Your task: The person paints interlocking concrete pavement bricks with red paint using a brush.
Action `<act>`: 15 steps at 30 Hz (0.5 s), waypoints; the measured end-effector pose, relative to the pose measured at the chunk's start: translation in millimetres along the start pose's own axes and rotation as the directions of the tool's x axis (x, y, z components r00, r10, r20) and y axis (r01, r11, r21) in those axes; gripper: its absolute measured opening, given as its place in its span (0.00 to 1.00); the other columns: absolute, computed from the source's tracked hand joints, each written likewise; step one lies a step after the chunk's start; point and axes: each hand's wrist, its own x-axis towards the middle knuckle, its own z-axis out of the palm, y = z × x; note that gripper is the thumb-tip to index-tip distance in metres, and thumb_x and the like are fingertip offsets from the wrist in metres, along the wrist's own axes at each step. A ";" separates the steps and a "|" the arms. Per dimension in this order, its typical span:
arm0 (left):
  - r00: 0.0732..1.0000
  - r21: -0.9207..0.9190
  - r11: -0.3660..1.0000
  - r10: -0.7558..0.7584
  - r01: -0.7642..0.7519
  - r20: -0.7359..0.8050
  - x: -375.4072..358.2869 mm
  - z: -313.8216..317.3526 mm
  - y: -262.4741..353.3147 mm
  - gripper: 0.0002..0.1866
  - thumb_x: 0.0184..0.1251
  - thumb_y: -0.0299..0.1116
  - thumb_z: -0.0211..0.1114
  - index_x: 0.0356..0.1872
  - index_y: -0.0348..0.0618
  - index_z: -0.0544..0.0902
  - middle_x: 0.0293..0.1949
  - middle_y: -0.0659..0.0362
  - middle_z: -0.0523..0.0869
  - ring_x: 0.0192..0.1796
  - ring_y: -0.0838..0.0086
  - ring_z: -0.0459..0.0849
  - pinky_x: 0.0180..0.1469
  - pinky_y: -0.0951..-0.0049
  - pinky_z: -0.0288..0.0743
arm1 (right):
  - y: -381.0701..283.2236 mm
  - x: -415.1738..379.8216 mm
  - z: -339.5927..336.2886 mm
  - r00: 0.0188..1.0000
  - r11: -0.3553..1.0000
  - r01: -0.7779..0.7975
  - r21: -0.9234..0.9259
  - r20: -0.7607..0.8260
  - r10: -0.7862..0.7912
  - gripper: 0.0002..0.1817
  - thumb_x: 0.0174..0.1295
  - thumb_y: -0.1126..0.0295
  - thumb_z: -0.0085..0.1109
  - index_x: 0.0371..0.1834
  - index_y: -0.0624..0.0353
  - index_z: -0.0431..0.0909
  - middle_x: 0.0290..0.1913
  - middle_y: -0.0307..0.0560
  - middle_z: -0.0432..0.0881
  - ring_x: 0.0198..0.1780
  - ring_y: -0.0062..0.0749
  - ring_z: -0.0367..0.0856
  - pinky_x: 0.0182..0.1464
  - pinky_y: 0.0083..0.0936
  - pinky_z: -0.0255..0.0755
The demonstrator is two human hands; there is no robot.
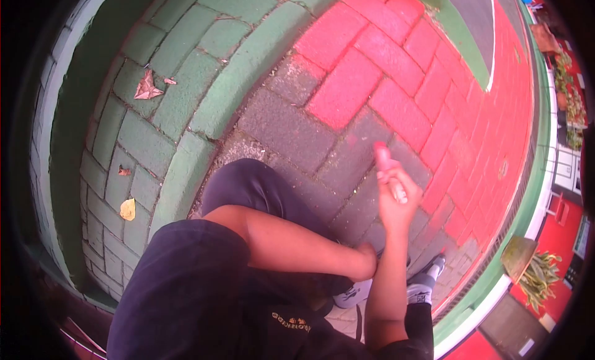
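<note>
My right hand (pixel 396 191) is wrapped round the pale handle of a small paint brush (pixel 382 154). The brush's red-pink bristles point away from me, over unpainted grey pavers (pixel 350 150) beside the edge of the red-painted pavers (pixel 347 90). A faint pink smear shows on the grey near the tip; whether the bristles touch the ground I cannot tell. My left forearm crosses over my knee, and my left hand (pixel 365 262) hangs beside my right forearm, its fingers mostly hidden.
A green-painted curb (pixel 232 75) and green pavers (pixel 139 137) lie on the left, with dry leaves (pixel 147 87) and a yellow leaf (pixel 127 209). My shoe (pixel 437 266) rests at the lower right. A potted plant (pixel 519 257) stands beyond a green and white edge.
</note>
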 end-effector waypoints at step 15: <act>0.724 -0.468 0.596 0.310 -0.653 -0.616 -260.1 -42.3 -33.4 0.29 0.69 0.45 0.63 0.67 0.43 0.74 0.70 0.56 0.73 0.72 0.63 0.69 0.67 0.63 0.67 | -149.1 108.8 122.0 0.661 0.738 0.674 0.034 0.420 -0.622 0.05 0.51 0.80 0.61 0.29 0.58 0.80 0.34 0.49 0.86 0.33 0.39 0.86 0.36 0.27 0.77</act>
